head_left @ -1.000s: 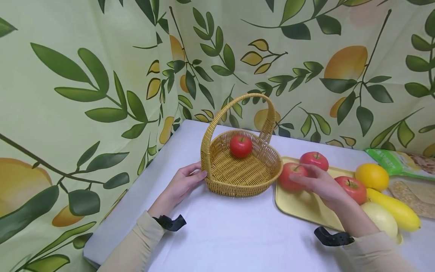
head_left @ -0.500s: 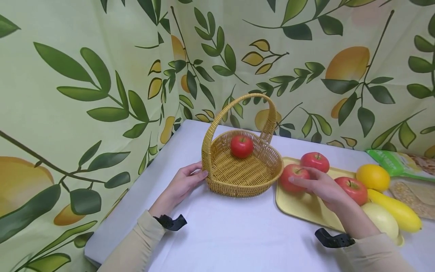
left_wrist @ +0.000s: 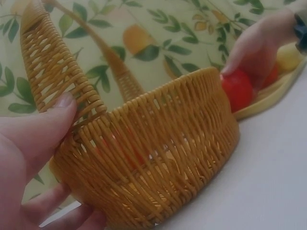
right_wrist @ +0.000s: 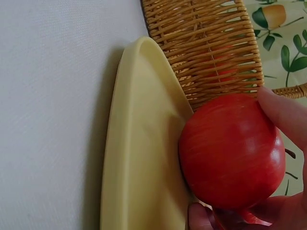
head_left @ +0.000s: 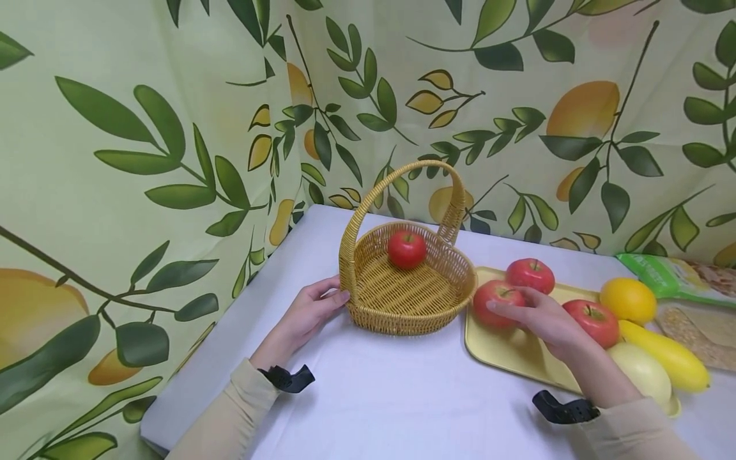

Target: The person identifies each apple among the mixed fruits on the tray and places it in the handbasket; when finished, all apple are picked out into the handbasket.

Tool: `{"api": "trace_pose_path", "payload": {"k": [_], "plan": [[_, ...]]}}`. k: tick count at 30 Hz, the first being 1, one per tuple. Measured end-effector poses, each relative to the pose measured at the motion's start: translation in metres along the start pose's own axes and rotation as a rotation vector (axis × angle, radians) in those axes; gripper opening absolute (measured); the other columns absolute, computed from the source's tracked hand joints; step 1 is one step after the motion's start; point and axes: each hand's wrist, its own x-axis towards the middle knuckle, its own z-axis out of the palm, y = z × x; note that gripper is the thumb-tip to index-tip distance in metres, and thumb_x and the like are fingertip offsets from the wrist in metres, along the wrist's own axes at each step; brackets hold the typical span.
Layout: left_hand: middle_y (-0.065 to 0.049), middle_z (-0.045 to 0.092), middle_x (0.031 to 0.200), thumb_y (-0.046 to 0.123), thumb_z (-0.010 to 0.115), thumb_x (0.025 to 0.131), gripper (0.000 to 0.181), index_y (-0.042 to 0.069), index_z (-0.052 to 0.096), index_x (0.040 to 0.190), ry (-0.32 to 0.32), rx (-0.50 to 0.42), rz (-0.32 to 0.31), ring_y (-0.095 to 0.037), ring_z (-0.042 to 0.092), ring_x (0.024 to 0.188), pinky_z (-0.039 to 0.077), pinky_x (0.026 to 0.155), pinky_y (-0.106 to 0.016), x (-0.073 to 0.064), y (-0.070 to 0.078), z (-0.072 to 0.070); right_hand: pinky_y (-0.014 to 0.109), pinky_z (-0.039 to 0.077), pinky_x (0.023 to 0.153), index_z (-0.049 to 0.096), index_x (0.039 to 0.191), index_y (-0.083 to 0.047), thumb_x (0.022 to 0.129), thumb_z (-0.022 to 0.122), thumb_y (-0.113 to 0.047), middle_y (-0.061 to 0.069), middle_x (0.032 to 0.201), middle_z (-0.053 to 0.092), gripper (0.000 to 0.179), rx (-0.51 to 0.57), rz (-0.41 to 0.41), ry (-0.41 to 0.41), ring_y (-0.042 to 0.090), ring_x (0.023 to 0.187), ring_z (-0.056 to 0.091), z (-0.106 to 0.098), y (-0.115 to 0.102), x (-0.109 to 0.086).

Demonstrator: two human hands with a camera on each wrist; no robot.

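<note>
My left hand (head_left: 307,316) holds the wicker basket (head_left: 397,324) at its left side. In the left wrist view, the thumb rests on the base of the basket's arched handle (left_wrist: 57,67), with the other fingers lower against the weave. One red apple (head_left: 406,249) sits inside, towards the back. My right hand (head_left: 552,326) grips another red apple (right_wrist: 230,151) between thumb and fingers, over the left end of the yellow tray (head_left: 489,358). This apple is beside the basket's right wall; whether it touches the tray is unclear.
Two more red apples (head_left: 530,275) (head_left: 592,321) lie on the tray. Around its right end are an orange (head_left: 628,300), a long yellow fruit or vegetable (head_left: 669,358) and a pale round fruit (head_left: 641,370). Behind them lies a green package (head_left: 661,275). Patterned cloth hangs at the back and left.
My right hand's fingers have settled round the apple, which has shifted very slightly. The left hand and basket keep their places.
</note>
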Motion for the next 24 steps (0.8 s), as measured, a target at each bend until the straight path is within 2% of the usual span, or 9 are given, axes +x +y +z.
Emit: {"api": "trace_pose_path", "payload": {"k": [10,14,16,20,24], "plan": [[-0.014,0.043,0.154,0.008,0.071,0.096,0.026,0.002,0.070,0.122,0.005,0.005,-0.012,-0.025,0.053,0.130,0.046,0.109,-0.037,0.0005,0.0009,0.0003,0.066,0.035,0.111,0.011,0.161,0.001,0.083,0.077,-0.063,0.030,0.158,0.024,0.121,0.036,-0.016,0.030,0.049,0.140,0.025,0.0063,-0.0024,-0.0008],[-0.014,0.044,0.154,0.009,0.072,0.096,0.025,0.003,0.070,0.121,0.005,0.005,-0.012,-0.025,0.053,0.130,0.046,0.109,-0.037,0.0004,0.0002,0.0002,0.063,0.037,0.111,0.011,0.161,0.002,0.083,0.078,-0.061,0.031,0.158,0.024,0.121,0.068,-0.011,0.045,0.049,0.140,0.028,0.0072,-0.0015,-0.0012],[-0.014,0.043,0.154,0.009,0.072,0.096,0.025,0.003,0.070,0.120,0.003,0.005,-0.011,-0.025,0.052,0.131,0.046,0.108,-0.037,0.0000,0.0005,0.0004,0.059,0.043,0.108,0.011,0.161,0.002,0.083,0.078,-0.061,0.031,0.158,0.024,0.120,0.079,-0.003,0.050,0.047,0.137,0.032,0.0065,-0.0010,-0.0015],[-0.013,0.042,0.156,0.008,0.071,0.096,0.024,0.004,0.071,0.120,0.005,-0.004,-0.013,-0.026,0.052,0.131,0.047,0.108,-0.036,-0.0004,0.0015,0.0012,0.051,0.050,0.103,0.009,0.161,0.002,0.085,0.076,-0.059,0.030,0.158,0.024,0.119,0.121,0.005,0.037,0.044,0.136,0.035,0.0038,0.0000,-0.0019],[-0.014,0.043,0.154,0.008,0.070,0.097,0.025,0.002,0.070,0.122,0.002,-0.005,-0.008,-0.026,0.054,0.130,0.046,0.108,-0.037,-0.0005,0.0027,0.0013,0.050,0.049,0.105,0.005,0.161,0.002,0.086,0.076,-0.060,0.029,0.161,0.020,0.121,0.158,0.012,0.012,0.044,0.140,0.032,0.0025,0.0007,-0.0025]]}}
